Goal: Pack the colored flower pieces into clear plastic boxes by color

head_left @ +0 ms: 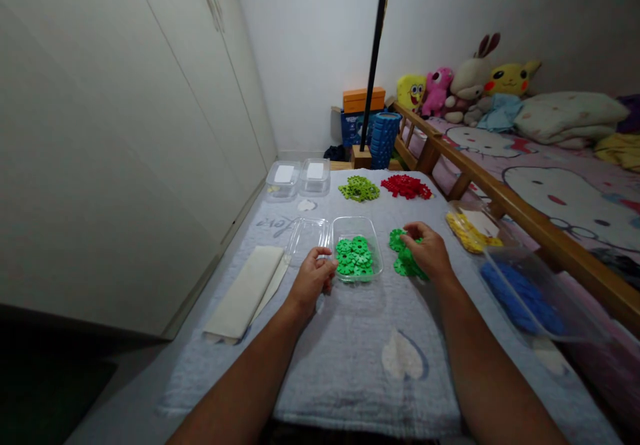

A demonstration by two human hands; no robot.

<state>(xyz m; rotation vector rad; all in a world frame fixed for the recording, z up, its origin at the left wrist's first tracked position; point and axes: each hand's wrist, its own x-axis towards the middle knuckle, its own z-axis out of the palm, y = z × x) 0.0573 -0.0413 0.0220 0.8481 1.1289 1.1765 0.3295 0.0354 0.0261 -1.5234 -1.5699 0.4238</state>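
A clear plastic container (379,248) stands mid-table, with several green snowflake discs (354,258) piled inside. Against its left side rests my left hand (314,277), fingers loosely bent and apart, with nothing visible held in them. To the right of the container, my right hand (426,250) bends down over a loose heap of green snowflake discs (403,266). Its thumb and fingers close on a disc at the heap's edge; the palm hides part of the heap. A clear lid (306,237) lies left of the container, partly behind my left hand.
Behind are lime green pieces (359,189), red pieces (406,186) and two clear containers (283,177). Boxes of yellow pieces (470,232) and blue pieces (520,298) sit at right beside a wooden bed rail (470,158). A folded cream cloth (245,293) lies left.
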